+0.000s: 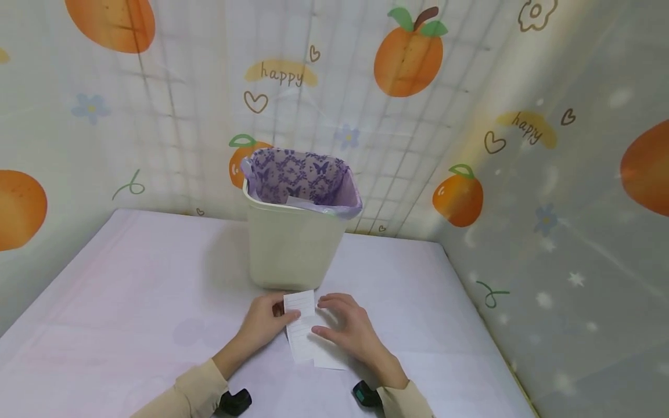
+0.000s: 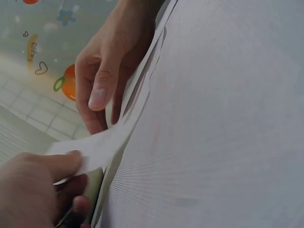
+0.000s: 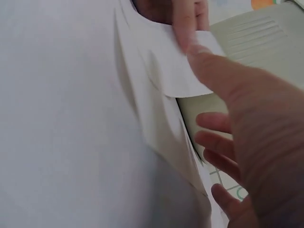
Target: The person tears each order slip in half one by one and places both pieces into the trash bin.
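Cream plastic bin (image 1: 292,249), one, upright on the pale lilac counter (image 1: 130,302), tapering towards its base, fitted with a purple liner (image 1: 298,174) patterned with butterflies and lace-like motifs, its edge folded over the rim. Contents: a white piece (image 1: 299,201), visible just inside the near wall; anything deeper is hidden. White paper slip (image 1: 300,303), small, flat, four-sided, marked with faint parallel lines, located just in front of the bin's base, between the two hands. Loose papers (image 1: 330,357), white, plain-looking, partly overlapped by the slip, their edges lifted and slightly curved in the right wrist view; exact number unclear. Left hand (image 1: 263,319): pinches the slip at its left edge, thumb on top. Right hand (image 1: 349,328): fingers spread and gently bent, thumb well away from forefinger, poised beside the papers, gripping nothing; whether the thumb touches paper cannot be told. Backdrop: white curtain (image 1: 198,133), printed with oranges, hearts and "happy".
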`<state>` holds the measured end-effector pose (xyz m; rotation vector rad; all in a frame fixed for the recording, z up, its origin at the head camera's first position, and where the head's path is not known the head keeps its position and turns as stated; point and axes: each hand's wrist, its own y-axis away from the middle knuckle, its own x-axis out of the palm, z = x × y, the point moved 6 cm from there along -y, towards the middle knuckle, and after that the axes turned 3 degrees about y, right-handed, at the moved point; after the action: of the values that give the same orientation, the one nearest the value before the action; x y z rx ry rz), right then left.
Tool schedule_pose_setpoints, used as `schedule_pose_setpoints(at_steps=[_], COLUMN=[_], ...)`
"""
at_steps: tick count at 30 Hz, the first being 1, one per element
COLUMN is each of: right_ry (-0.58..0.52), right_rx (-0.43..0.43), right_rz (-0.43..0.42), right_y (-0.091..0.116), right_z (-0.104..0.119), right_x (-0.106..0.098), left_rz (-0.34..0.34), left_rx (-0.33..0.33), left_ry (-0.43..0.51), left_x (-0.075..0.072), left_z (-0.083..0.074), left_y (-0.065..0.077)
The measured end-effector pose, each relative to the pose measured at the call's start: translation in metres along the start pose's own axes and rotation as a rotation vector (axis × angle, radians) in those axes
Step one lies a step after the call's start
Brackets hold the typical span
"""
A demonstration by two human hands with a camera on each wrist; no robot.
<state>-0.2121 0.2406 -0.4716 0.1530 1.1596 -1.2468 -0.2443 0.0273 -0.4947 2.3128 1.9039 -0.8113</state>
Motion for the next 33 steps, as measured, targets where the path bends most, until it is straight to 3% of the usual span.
schedule_pose_setpoints(at_steps=[5, 11, 15, 21, 25, 30, 33], right_ry=[-0.029, -0.219, -0.313, -0.449, -0.537, -0.568, -0.575], right_rx=[0.043, 0.173, 0.264, 0.389, 0.430, 0.416, 0.403], right_rz=[0.025, 0.094, 0.069, -0.095, -0.157, -0.135, -0.083], right_y=[-0.001, -0.003, -0.003, 0.000, 0.000, 0.000, -0.001], right_z=[0.002, 0.003, -0.002, -0.016, -0.017, -0.014, -0.013], right_x=[0.002, 0.006, 0.007, 0.003, 0.000, 0.001, 0.004], left_rz=[-0.054, -0.058, -0.066, -0.054, -0.019, 0.044, 0.050], left_rx=[-0.047, -0.065, -0.068, -0.071, -0.069, -0.097, -0.066], left_ry=[0.211, 0.338, 0.352, 0.339, 0.294, 0.233, 0.231], left_x=[-0.008, -0.013, -0.013, -0.011, -0.009, -0.004, -0.003], left_z=[0.003, 0.003, 0.004, 0.003, 0.001, 0.001, -0.001], left_y=[-0.002, -0.005, -0.006, -0.003, -0.001, 0.000, 0.001])
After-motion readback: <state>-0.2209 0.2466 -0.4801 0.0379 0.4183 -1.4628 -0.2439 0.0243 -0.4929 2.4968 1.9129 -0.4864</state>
